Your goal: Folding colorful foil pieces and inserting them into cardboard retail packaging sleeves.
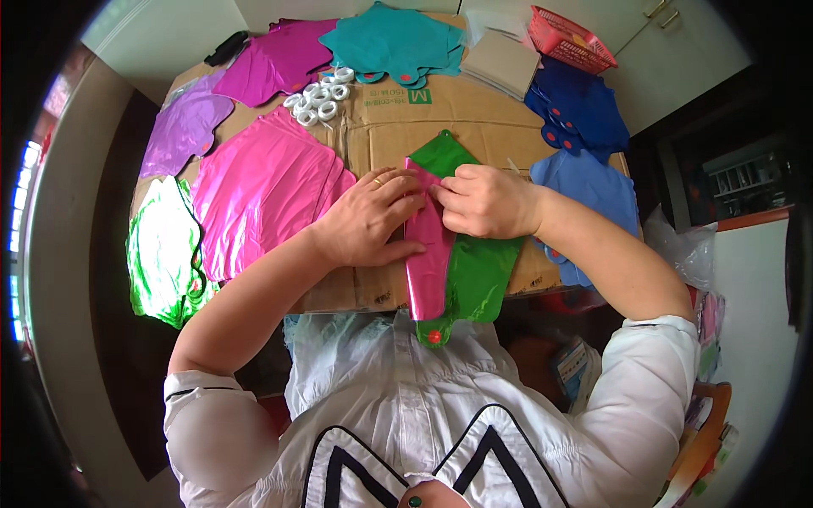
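A pink foil balloon (428, 279), uninflated and folded into a narrow strip, lies on top of a flat green foil balloon (483, 271). The green one's rounded tab, with a red spot on it, hangs over the table's near edge. My left hand (373, 216) rests on the left side of the pink strip, its fingers stretched out and thumb apart. At the strip's upper right, my right hand (487, 201) is closed, thumb and fingertips pinching the pink foil. The exact grip is partly hidden by the knuckles.
Cardboard (381, 161) covers the table. Around it lie flat foil balloons: a pink pile (262, 186), teal pile (389, 42), dark blue pile (584, 110) and light blue pile (593, 186). White ribbon rolls (318, 100) and a red basket (572, 42) stand toward the back.
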{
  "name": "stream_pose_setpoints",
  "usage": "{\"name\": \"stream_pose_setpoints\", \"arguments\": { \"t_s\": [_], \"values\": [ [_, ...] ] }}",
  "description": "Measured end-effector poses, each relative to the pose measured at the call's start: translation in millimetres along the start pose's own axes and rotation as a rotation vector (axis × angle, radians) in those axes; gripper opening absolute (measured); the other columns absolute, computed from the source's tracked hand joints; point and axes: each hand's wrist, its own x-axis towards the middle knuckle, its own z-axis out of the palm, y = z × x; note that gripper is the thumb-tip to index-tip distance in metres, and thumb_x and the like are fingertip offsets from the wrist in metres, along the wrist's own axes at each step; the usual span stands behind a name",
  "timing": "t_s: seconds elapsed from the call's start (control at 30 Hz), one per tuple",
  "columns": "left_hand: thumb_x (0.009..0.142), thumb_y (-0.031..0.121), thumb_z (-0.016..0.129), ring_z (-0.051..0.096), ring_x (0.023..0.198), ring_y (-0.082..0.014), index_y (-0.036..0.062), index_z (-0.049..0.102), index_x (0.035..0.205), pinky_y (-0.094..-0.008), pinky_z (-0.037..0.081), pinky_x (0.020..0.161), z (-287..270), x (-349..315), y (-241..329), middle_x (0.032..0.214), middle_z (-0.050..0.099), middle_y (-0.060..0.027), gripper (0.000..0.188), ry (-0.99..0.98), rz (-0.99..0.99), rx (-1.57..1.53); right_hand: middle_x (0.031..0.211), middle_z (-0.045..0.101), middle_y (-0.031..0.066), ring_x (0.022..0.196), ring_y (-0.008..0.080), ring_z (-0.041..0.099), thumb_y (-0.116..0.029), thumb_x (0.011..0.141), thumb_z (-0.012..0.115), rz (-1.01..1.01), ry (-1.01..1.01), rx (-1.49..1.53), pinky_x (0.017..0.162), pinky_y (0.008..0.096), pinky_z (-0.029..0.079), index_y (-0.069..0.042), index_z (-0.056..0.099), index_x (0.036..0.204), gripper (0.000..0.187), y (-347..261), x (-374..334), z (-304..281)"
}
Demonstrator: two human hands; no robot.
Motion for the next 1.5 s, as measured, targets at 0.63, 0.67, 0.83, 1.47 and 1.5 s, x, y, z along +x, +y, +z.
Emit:
{"name": "stream_pose_setpoints", "arguments": {
  "t_s": [0.63, 0.67, 0.83, 1.47, 1.5],
  "values": [
    [0.060, 0.063, 0.078, 0.042, 0.129, -0.0391, -0.0002, 0.045, 0.131, -0.0506, 0.031, 0.111, -1, 0, 0, 0.131, 0.044, -0.0203, 0.100, -0.131, -0.060, -0.010, 0.088, 0.063, 0.0090, 0.082, 0.0209, 0.060, -0.020, 0.067, 0.063, -0.021, 0.101, -0.017, 0.076, 0.0343, 0.048, -0.008, 0.057, 0.069, 0.013, 1, -11, 7],
    [0.059, 0.065, 0.077, 0.041, 0.130, -0.0390, 0.0000, 0.043, 0.133, -0.0507, 0.030, 0.111, 0, -1, 2, 0.133, 0.043, -0.0207, 0.104, -0.150, -0.062, 0.004, 0.087, 0.063, 0.0086, 0.081, 0.0207, 0.060, -0.020, 0.068, 0.062, -0.022, 0.084, -0.018, 0.076, 0.0345, 0.048, -0.008, 0.058, 0.070, 0.013, 1, -11, 5],
    [0.053, 0.073, 0.075, 0.033, 0.135, -0.0385, 0.0002, 0.035, 0.139, -0.0512, 0.023, 0.116, -3, 2, 5, 0.140, 0.036, -0.0224, 0.120, -0.263, -0.078, 0.065, 0.077, 0.060, 0.0080, 0.074, 0.0250, 0.061, -0.021, 0.069, 0.064, 0.409, -0.238, 0.146, 0.070, 0.0369, 0.048, -0.008, 0.059, 0.070, 0.015, -19, -14, -43],
    [0.047, 0.079, 0.074, 0.018, 0.143, -0.0414, 0.0073, 0.029, 0.147, -0.0546, 0.012, 0.118, -4, 7, 19, 0.147, 0.027, -0.0260, 0.131, -0.427, -0.229, 0.145, 0.056, 0.056, 0.0109, 0.056, 0.0132, 0.053, -0.021, 0.085, 0.065, 1.723, 0.248, 0.775, 0.052, 0.0373, 0.042, 0.006, 0.061, 0.074, 0.029, -73, -57, -9],
    [0.047, 0.080, 0.073, 0.018, 0.143, -0.0414, 0.0075, 0.028, 0.148, -0.0543, 0.011, 0.118, -2, 8, 18, 0.147, 0.027, -0.0260, 0.132, -0.413, -0.235, 0.146, 0.060, 0.060, 0.0160, 0.055, 0.0186, 0.058, -0.022, 0.083, 0.066, 1.721, 0.319, 0.783, 0.055, 0.0377, 0.045, 0.005, 0.062, 0.075, 0.029, -66, -62, -2]
  ]
}}
